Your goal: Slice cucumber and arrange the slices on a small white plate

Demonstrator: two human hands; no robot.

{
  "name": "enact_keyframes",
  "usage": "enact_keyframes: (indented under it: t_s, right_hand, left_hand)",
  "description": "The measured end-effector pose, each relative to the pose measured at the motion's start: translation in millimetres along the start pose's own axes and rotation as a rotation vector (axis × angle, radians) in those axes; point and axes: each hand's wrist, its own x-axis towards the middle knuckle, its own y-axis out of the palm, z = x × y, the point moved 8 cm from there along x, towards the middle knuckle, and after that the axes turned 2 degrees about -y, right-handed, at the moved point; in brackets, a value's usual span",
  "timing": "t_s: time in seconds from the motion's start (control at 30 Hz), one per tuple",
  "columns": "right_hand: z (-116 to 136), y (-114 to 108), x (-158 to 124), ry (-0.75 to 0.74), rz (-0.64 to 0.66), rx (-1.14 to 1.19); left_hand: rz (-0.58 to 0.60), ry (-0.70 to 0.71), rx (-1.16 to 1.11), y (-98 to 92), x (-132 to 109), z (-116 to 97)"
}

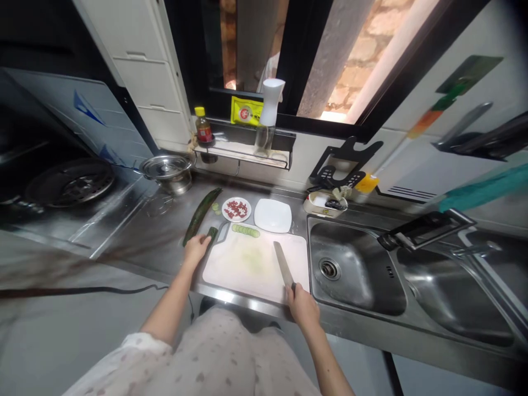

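Observation:
A short cut piece of cucumber [212, 233] lies at the left end of the white cutting board [231, 275], and my left hand [196, 248] is closed on its near end. Right beside that hand, a long dark-green cucumber [202, 213] rests on the steel counter. My right hand [303, 306] grips the handle of a kitchen knife [282, 263], whose blade lies over the right side of the board, pointing away from me. Along the board's far edge runs a row of cucumber slices [246, 230]. Pale wet marks show mid-board.
Behind the board stand a plate of chopped red pieces [236, 209] and a white square dish [273, 215]. Two cucumber ends [216, 209] sit by the plate. A steel pot [167, 170] is at the left, a sink [355, 269] at the right. Bottles stand on the wall shelf [243, 154].

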Motion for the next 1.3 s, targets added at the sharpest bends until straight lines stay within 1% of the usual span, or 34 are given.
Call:
enact_keyframes:
  t_s: [0.2,0.27,0.3,0.37,0.43,0.57,0.67,0.73,0.8,0.93,1.07,1.2,1.3]
  right_hand:
    - [0.2,1.3,0.7,-0.006,0.009,-0.013]
    - [0.4,1.3,0.3,-0.006,0.009,-0.011]
    - [0.5,1.2,0.0,-0.007,0.007,-0.009]
    - [0.9,0.8,-0.4,-0.009,0.001,-0.012]
    - [1.2,0.6,-0.7,-0.01,-0.004,-0.019]
    - [0.8,1.2,-1.1,-0.002,-0.013,-0.019]
    - [-0.3,2.7,-1.0,0.001,-0.02,-0.001]
    - [-0.8,4.2,-0.7,-0.003,-0.023,0.007]
    - [-1.1,5.3,-0.6,-0.006,-0.024,0.005]
    - [-1.9,6.0,-1.4,0.01,-0.022,-0.008]
    - [-2.5,6.0,-1.6,0.022,-0.014,-0.006]
    - [-2.4,6.2,-1.3,0.016,-0.02,-0.005]
    - [-2.5,7.1,-1.4,0.016,-0.025,-0.006]
  left_hand:
    - [-0.049,0.023,0.01,-9.4,0.2,2.1]
    - [-0.108,0.039,0.01,-13.5,-2.5,-1.9]
    - [-0.137,0.062,0.005,-14.5,-4.7,-7.2]
    - [-0.167,0.139,-0.018,-10.8,-10.3,-25.1]
    - [-0.113,0.222,-0.053,3.6,-16.4,-49.5]
    - [0.033,0.375,-0.06,42.4,-28.7,-105.2]
    - [0.094,0.467,-0.045,64.2,-33.7,-141.2]
    - [0.105,0.497,-0.007,72.9,-33.4,-158.4]
    - [0.105,0.496,0.061,78.7,-30.5,-169.3]
    - [0.107,0.502,0.189,86.5,-25.4,-179.9]
    - [0.116,0.531,0.209,91.1,-23.9,-183.1]
    - [0.091,0.514,0.121,90.2,-21.3,-182.8]
    - [0.135,0.399,-0.025,92.1,-16.6,-173.1]
